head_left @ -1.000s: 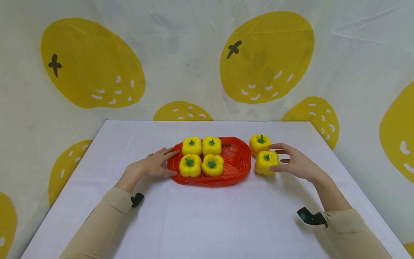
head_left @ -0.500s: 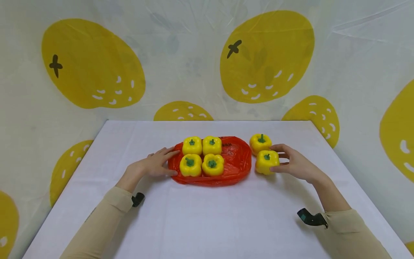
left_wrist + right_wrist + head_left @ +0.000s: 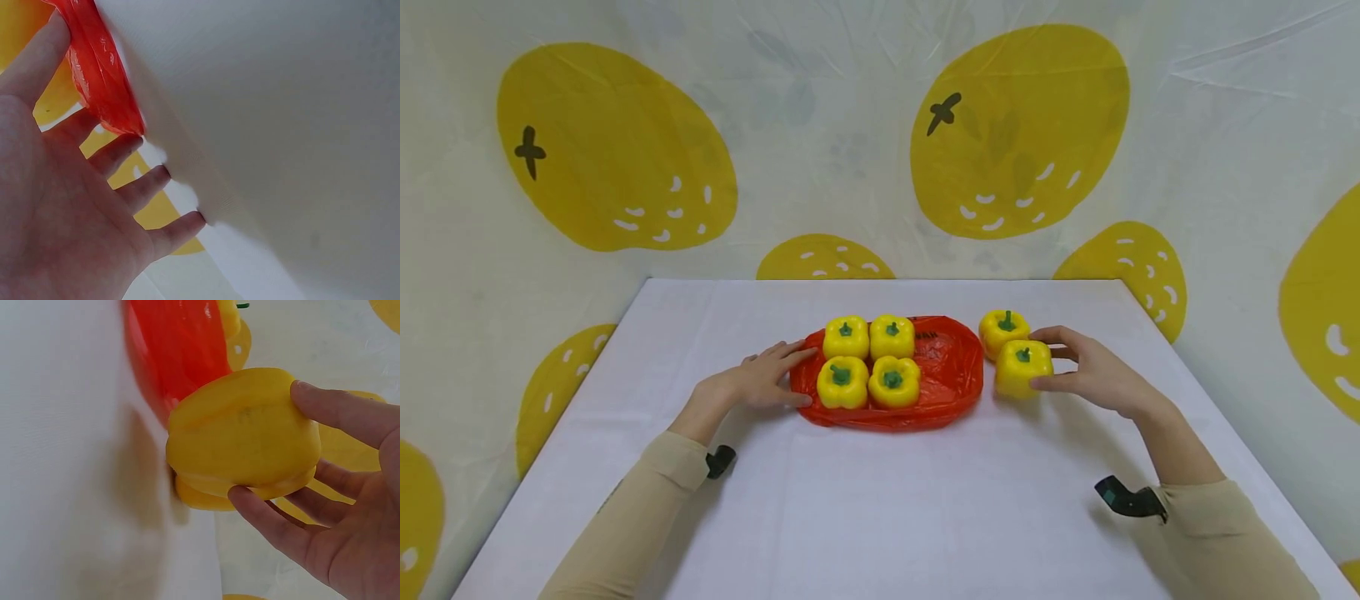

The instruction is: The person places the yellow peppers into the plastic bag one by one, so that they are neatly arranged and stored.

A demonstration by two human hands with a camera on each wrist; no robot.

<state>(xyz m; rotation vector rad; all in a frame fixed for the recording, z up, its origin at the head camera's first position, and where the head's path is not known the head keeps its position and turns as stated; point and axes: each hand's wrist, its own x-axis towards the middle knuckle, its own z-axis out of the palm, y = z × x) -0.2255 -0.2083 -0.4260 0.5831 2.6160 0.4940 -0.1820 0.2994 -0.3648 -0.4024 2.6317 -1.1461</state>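
Observation:
My right hand (image 3: 1093,371) pinches a yellow bell pepper (image 3: 1024,369) with a green stem between thumb and fingers. In the right wrist view this pepper (image 3: 244,434) is raised off the table, its shadow falling apart from it. Just behind it stands another yellow bell pepper (image 3: 1002,332). My left hand (image 3: 767,377) rests with spread, straight fingers at the left rim of a red plastic bag (image 3: 951,367). In the left wrist view the thumb and fingertips touch the red bag (image 3: 103,75). Several yellow bell peppers (image 3: 893,382) sit in two rows on the bag's left part.
A white-covered table (image 3: 880,508) carries everything. Behind it hangs a pale cloth (image 3: 835,142) printed with large yellow fruit. A black wrist camera (image 3: 721,461) is worn on the left sleeve, another black wrist camera (image 3: 1127,497) on the right one.
My right hand has closed its fingers on the front right bell pepper and lifted it slightly up off the table. The left hand and the bag have stayed in place.

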